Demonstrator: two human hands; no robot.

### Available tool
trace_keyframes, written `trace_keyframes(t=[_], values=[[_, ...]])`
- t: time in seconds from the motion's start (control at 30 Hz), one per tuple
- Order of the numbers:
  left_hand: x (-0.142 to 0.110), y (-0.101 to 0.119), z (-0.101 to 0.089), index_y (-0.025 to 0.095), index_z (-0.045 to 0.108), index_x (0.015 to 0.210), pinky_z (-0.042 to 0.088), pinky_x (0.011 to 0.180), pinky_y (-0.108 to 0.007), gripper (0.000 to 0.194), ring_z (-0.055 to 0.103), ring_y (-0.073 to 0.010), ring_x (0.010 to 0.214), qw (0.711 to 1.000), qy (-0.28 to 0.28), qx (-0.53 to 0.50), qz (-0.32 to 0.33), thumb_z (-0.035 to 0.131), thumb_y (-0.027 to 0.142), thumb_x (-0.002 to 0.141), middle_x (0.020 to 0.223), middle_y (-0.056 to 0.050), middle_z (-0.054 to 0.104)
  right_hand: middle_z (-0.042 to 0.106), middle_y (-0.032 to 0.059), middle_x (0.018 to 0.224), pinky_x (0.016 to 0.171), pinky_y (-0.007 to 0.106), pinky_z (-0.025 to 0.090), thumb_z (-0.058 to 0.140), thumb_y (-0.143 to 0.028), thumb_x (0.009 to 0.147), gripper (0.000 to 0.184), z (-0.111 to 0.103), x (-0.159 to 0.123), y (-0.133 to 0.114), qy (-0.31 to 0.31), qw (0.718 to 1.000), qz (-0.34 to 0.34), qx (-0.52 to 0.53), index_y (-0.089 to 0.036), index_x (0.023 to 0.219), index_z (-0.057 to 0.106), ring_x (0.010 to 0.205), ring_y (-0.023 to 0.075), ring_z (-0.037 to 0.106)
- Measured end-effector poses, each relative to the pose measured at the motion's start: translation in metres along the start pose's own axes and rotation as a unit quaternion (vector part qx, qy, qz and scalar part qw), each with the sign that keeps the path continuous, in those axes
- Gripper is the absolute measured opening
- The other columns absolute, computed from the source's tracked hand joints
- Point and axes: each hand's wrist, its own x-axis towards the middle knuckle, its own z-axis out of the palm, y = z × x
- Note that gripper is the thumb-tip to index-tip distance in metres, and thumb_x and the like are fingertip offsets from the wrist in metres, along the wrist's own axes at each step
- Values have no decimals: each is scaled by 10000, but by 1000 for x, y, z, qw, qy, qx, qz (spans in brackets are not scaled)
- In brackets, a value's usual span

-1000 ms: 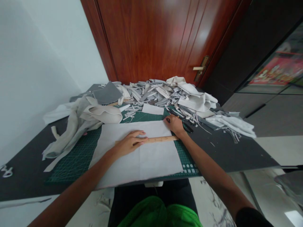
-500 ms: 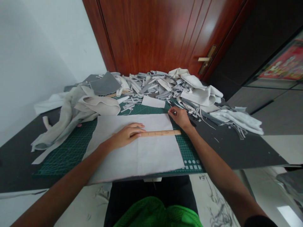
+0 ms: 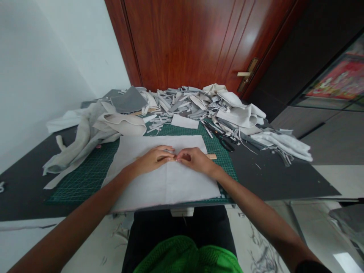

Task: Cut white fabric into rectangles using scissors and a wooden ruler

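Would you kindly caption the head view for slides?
Left hand and right hand close together at a ruler on white cloth.

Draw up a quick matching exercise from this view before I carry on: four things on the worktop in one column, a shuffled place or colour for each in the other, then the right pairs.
Things:
1. Wooden ruler
2. Scissors
3. Cutting mat
4. Large fabric sheet

Places or colours:
A. Green, with a printed grid
B. Pale, spread out flat
C. Black-handled, beside the heaped scraps
D. Mostly covered, one end showing past the sheet's right edge

Pairs: 1-D, 2-C, 3-A, 4-B
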Motion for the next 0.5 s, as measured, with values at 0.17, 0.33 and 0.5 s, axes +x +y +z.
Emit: trace_keyframes(t=[0.17,0.33,0.5], values=[[0,-2,4,223,795,1110,515,1132,-448,296,655,-240,1267,1000,20,-11,2,551,381,1052,1329,-114,713,776,38,966,767,264,476,694,-143,927,94,17,-1,-21,2,995,-7,-99,-202,936,765,817,170,695],[0,-2,3,215,795,1080,515,1133,-418,300,651,-232,1274,1000,16,-25,1,546,380,1052,1331,-115,711,772,50,984,760,273,483,669,-207,972,101,21,2,-28,8,989,8,-149,-203,982,770,812,184,707],[0,-3,0,219,790,1098,501,1145,-425,307,638,-240,1298,1000,4,-21,5,518,358,1059,1334,-109,710,775,64,1041,771,284,495,641,-240,1000,132,25,4,-33,11,983,11,-185,-198,1016,765,848,197,720]])
